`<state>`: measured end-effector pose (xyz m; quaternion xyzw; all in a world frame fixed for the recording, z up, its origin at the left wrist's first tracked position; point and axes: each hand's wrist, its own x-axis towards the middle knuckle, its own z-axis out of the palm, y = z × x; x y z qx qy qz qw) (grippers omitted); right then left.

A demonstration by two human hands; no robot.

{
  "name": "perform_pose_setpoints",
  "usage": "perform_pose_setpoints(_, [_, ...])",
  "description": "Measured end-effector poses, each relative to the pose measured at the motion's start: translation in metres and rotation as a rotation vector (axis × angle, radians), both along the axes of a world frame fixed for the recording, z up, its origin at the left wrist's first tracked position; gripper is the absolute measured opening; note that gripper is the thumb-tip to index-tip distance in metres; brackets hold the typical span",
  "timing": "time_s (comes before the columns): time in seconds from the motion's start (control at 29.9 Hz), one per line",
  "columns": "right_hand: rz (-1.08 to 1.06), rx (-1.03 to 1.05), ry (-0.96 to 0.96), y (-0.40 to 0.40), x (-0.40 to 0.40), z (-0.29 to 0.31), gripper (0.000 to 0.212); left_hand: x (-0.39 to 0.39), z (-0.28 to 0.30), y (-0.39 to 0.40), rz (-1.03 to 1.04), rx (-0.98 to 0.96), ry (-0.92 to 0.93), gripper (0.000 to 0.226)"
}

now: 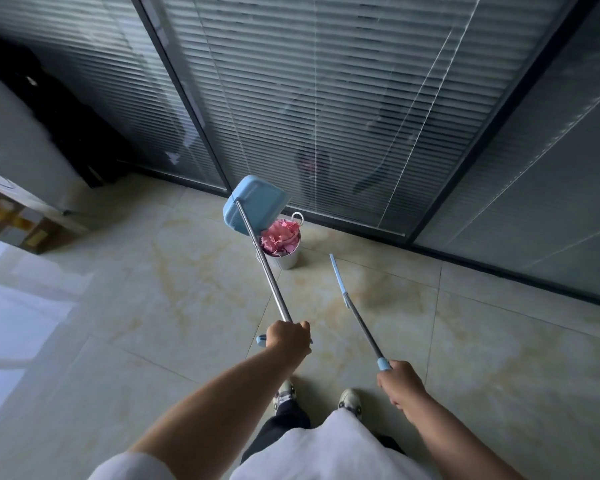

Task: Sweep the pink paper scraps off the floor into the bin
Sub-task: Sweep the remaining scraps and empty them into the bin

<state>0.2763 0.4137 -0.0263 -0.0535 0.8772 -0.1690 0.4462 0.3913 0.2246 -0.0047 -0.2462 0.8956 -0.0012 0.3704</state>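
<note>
The small metal bin [284, 252] stands on the pale tiled floor [174, 306], close to the foot of the glass wall with slatted blinds [326, 98]. It is heaped to the rim with the pink paper scraps [280, 237], which lie well away from both hands, out at the far end of the two poles.

The left hand [288, 338] has its fingers [303, 327] clenched round the grip of a long metal pole [264, 261]. That pole runs up past the bin's left side to a blue dustpan [253, 204], which is raised off the floor and tipped just above and to the left of the bin's mouth; its lower edge sits right beside the top of the pink heap, though whether it touches is hard to say.

The right hand [400, 384] is closed round the blue end of a broom handle [364, 329]. The broom's thin blue head [336, 273] shows edge-on to the right of the bin, apart from it.

Nearer than the bin, a pair of light shoes [350, 401] stands on the tiles. Far to the bin's left, cardboard boxes [21, 223] sit against a grey cabinet [18, 147].
</note>
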Motion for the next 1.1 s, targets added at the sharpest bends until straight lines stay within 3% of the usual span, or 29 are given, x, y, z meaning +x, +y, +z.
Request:
perform_pose_setpoints(0.2, [-0.013,0.011,-0.004,0.001,0.000,-0.004,0.012,0.002,0.002,0.004,0.047,0.009,0.022,0.045])
perform_pose_setpoints(0.37, [-0.020,0.010,-0.013,-0.001,0.000,-0.007,0.023,-0.002,0.021,-0.005,0.057,0.010,0.146,0.044])
perform_pose_setpoints(0.6, [-0.066,0.006,-0.015,-0.007,0.001,-0.009,0.007,-0.007,0.037,-0.030,0.390,0.082,0.454,0.055])
perform_pose_setpoints(0.8, [-0.060,0.011,-0.027,-0.016,0.002,-0.011,0.027,0.006,0.048,-0.050,0.620,0.117,0.609,0.055])
perform_pose_setpoints(1.0, [-0.138,-0.025,-0.116,-0.039,-0.003,0.000,0.010,0.023,0.047,-0.063,0.895,0.170,0.760,0.053])
perform_pose_setpoints(1.1, [-0.153,-0.073,-0.153,-0.047,-0.004,0.007,0.016,0.031,0.045,-0.070,1.065,0.202,0.832,0.052])
